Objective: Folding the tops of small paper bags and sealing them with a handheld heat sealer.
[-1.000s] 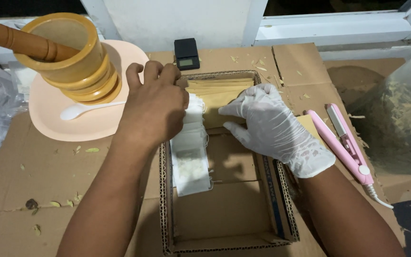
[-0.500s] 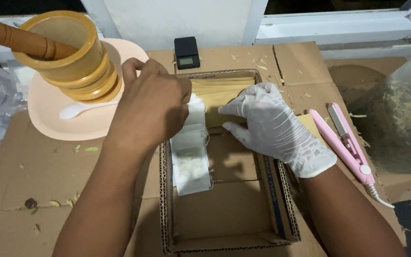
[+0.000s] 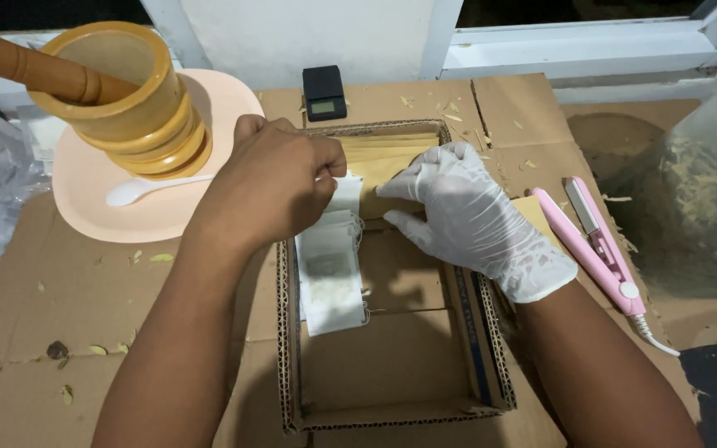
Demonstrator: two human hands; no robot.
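White filter-paper sachets (image 3: 329, 270) and brown paper envelopes (image 3: 383, 158) sit in one shallow corrugated cardboard box (image 3: 392, 415).

Inside the box, the sachets form a row along its left wall; I cannot count them, since they overlap. The envelopes are stacked against its far wall. The bare left hand (image 3: 271, 187) is curled over the far end of the sachet row, fingers pinching its top edge. The right hand (image 3: 466, 216), in one white glove, presses flat on the envelopes, grasping nothing. Left of the box stands one yellow wooden mortar (image 3: 122, 95) with one pestle (image 3: 22, 66) on one peach plate (image 3: 101, 207), beside one white plastic spoon (image 3: 147, 189). Beyond the box lies one small black scale (image 3: 324, 91); to its right, one pink heat sealer (image 3: 599, 245).
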